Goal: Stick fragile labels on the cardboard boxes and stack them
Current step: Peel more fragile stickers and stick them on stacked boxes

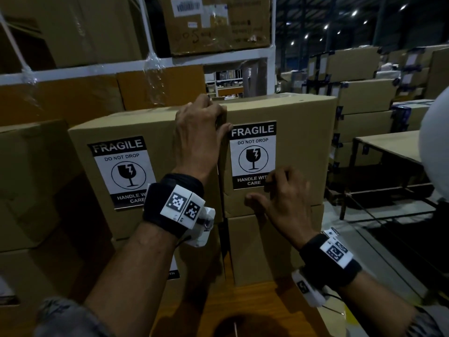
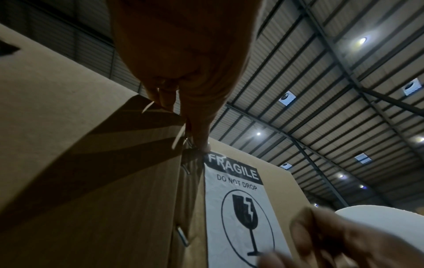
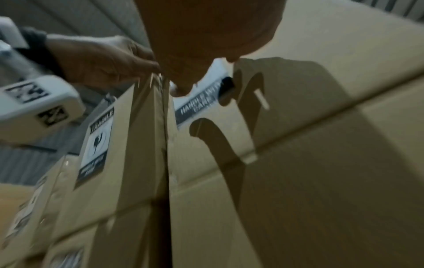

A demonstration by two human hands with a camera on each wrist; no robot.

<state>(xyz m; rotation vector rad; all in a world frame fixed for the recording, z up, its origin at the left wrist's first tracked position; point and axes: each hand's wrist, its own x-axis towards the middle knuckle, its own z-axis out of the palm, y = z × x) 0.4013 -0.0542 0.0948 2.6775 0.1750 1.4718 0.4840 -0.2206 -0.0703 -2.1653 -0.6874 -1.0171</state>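
**Both hands on the freshly labelled right-hand box**

Two plain brown corrugated boxes stand side by side on lower boxes. The right box (image 1: pixel 301 142) carries a glossy black-and-white fragile label (image 1: pixel 252 155), rectangular, with a cracked-goblet symbol in a circle. The left box (image 1: pixel 126 132), at 9 o'clock from it, bears a matching label (image 1: pixel 122 172), its lower right corner hidden behind the wrist strap.

The left hand (image 1: pixel 199 135) hooks curled fingers over the top edges where the boxes meet, thumb lying at the right label's upper left corner. The right hand (image 1: pixel 281 198) rests spread on the right box at 6 o'clock of the label, fingertips pressing its lower right corner and covering part of the "HANDLE WITH CARE" band.

The right wrist view is blurred; metal staples show along the box seam in the left wrist view.
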